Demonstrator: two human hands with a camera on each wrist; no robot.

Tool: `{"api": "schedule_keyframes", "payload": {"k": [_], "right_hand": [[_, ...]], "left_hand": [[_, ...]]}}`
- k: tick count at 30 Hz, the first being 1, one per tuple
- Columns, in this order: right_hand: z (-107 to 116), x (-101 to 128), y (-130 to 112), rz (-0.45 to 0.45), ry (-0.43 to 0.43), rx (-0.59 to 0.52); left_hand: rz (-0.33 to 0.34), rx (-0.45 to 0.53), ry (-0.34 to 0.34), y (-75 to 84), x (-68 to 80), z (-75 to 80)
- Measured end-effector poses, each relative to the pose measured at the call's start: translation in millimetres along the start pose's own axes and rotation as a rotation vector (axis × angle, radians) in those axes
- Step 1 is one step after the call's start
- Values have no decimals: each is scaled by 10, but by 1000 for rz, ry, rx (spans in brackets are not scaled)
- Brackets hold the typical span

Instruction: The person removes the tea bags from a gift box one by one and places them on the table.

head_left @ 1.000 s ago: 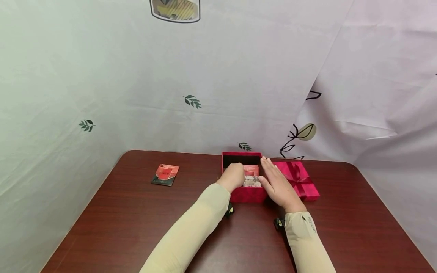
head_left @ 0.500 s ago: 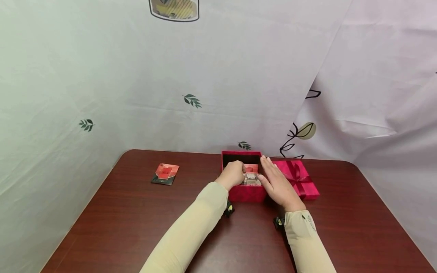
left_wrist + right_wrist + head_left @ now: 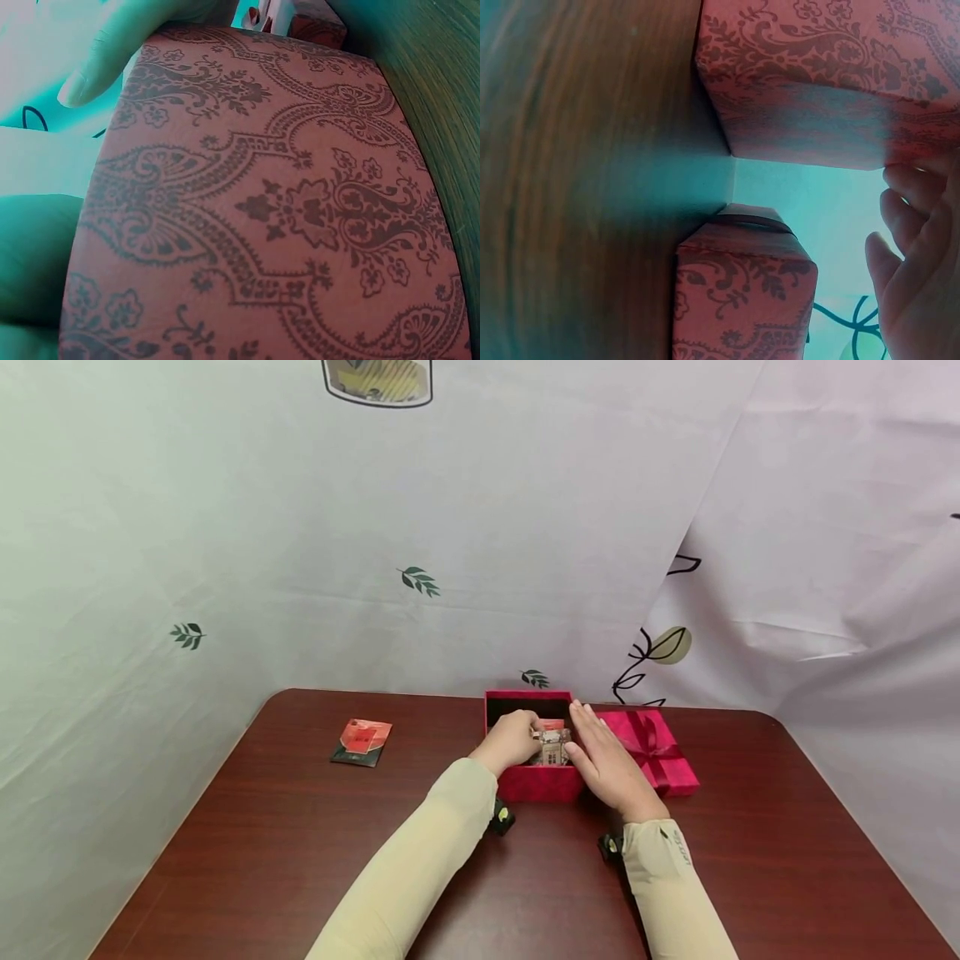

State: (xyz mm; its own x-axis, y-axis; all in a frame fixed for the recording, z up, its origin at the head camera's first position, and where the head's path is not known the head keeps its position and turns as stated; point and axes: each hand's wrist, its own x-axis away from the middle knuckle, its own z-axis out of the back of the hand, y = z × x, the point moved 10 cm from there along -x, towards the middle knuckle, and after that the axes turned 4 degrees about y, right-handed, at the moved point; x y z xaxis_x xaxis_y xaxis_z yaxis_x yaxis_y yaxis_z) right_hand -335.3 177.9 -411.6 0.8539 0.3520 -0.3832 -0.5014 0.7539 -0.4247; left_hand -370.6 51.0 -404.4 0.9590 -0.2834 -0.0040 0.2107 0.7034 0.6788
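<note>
Inside the red box (image 3: pixel 536 781), the left hand (image 3: pixel 512 741) grips a small packet (image 3: pixel 552 747); the right hand (image 3: pixel 609 766), fingers straight, rests against the box's right wall.

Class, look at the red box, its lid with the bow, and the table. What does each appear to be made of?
Red box: probably stiff card wrapped in patterned paper; the left wrist view shows a printed damask pattern and crisp edges.
Lid: seemingly the same covered card, with a shiny ribbon bow, likely satin.
Table: dark reddish wood or wood-look laminate, grained and slightly glossy.
</note>
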Motion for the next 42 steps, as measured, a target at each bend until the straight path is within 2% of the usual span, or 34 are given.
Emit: {"api": "schedule_keyframes", "payload": {"k": [8,19,27,35,42], "right_hand": [[15,3,-8,13,10,-7],[6,-5,-1,17,8,-8],[-10,0,19,1,-4,-10],[-34,4,48,-38,-31,-13],[-27,8,32,-32,-20,-12]], "left_hand": [[-11,107,91,-9,15,118],[-40,227,257,2,123,356],[-5,348,336,-178,158,480],[47,509,373,-346,191,600],[98,746,369,-506,238,700]]}}
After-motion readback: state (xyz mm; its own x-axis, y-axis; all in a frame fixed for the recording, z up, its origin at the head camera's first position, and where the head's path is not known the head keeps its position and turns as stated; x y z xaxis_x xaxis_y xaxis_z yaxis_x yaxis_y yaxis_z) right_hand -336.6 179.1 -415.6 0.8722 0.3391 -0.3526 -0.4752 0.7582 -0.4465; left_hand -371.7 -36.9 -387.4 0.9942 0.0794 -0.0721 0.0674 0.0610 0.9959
